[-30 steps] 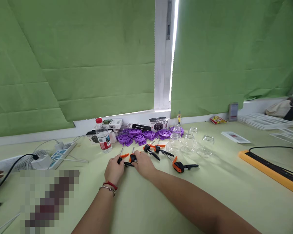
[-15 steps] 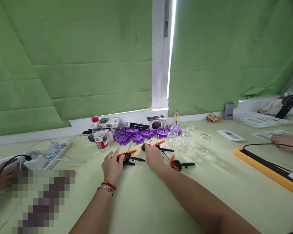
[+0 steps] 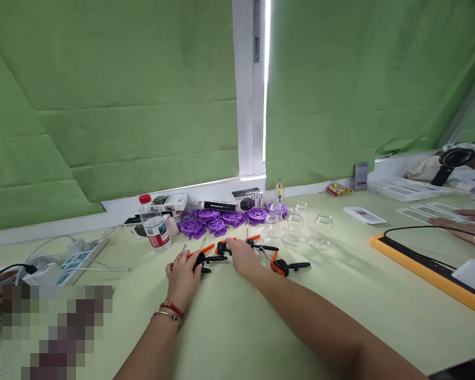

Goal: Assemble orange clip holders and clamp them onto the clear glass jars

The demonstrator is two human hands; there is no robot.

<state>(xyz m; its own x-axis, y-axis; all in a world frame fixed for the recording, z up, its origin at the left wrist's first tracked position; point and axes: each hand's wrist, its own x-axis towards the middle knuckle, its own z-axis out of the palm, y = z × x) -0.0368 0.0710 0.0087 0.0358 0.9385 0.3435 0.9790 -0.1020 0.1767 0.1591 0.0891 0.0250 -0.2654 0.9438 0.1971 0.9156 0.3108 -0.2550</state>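
Note:
Several small orange-and-black bar clamps lie on the pale green table (image 3: pixel 261 316). My left hand (image 3: pixel 182 277) rests on the table with its fingers curled over the black handle of one clamp (image 3: pixel 201 257). My right hand (image 3: pixel 240 256) reaches further out and its fingertips close on a second clamp (image 3: pixel 222 246). A third clamp (image 3: pixel 256 245) lies just beyond my right hand. To its right a fourth clamp (image 3: pixel 287 266) lies apart.
Purple plastic parts (image 3: pixel 221 220), small boxes (image 3: pixel 247 199), a water bottle (image 3: pixel 153 230) and clear glass jars (image 3: pixel 296 230) stand behind the clamps. A power strip (image 3: pixel 77 255) lies left. An orange-edged board (image 3: pixel 431 266) with a black cable lies right. Other people's hands show at both edges.
My right hand left the clamps near my left hand, reached out to the further clamps, then drew one back toward the left. My left hand stayed on its clamp. The camera swung right.

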